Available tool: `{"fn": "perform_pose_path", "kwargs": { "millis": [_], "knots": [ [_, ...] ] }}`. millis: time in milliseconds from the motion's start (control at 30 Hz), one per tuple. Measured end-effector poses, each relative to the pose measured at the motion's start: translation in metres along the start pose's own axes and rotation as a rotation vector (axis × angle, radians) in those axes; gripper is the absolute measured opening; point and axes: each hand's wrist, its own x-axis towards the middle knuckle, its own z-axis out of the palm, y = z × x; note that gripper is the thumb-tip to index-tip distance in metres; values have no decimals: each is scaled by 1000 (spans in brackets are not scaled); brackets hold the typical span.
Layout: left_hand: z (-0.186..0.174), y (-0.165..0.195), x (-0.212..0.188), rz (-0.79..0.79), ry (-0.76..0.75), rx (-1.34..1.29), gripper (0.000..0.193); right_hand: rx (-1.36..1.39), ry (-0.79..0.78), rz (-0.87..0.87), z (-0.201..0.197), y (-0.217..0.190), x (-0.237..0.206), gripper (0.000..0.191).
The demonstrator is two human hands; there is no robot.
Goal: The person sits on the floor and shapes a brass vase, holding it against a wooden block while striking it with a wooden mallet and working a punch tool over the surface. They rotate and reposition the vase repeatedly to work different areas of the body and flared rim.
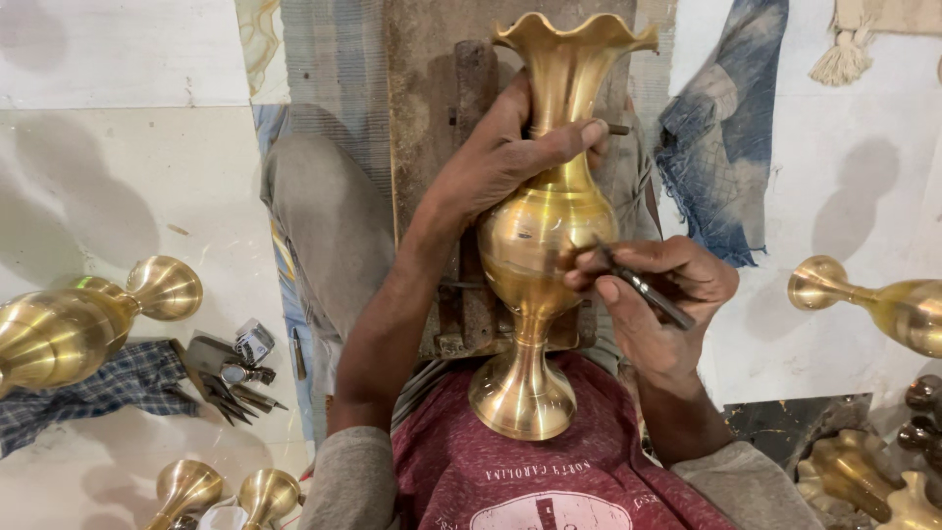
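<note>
Your left hand [491,162] fingers close round the brass vase [545,236] neck; its long axis runs away from you. Your right hand [667,294] pinches a graver [643,287], tip on the belly.

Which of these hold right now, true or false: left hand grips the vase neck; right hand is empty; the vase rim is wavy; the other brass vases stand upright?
1. The left hand grips the neck of the brass vase. True.
2. The right hand is empty. False: it holds a thin dark tool against the vase body.
3. The vase rim is wavy. True.
4. The other vases stand upright. False: the left vase and the right vase lie on their sides.
</note>
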Motion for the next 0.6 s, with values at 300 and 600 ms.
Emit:
{"fn": "perform_pose_path", "kwargs": {
  "millis": [300,600],
  "knots": [
    [-8,4,-9,123,48,93,64,164,81,20,-3,18,-5,13],
    [-22,0,-11,151,0,42,58,-153,11,9,5,6,11,11]
  ]
}}
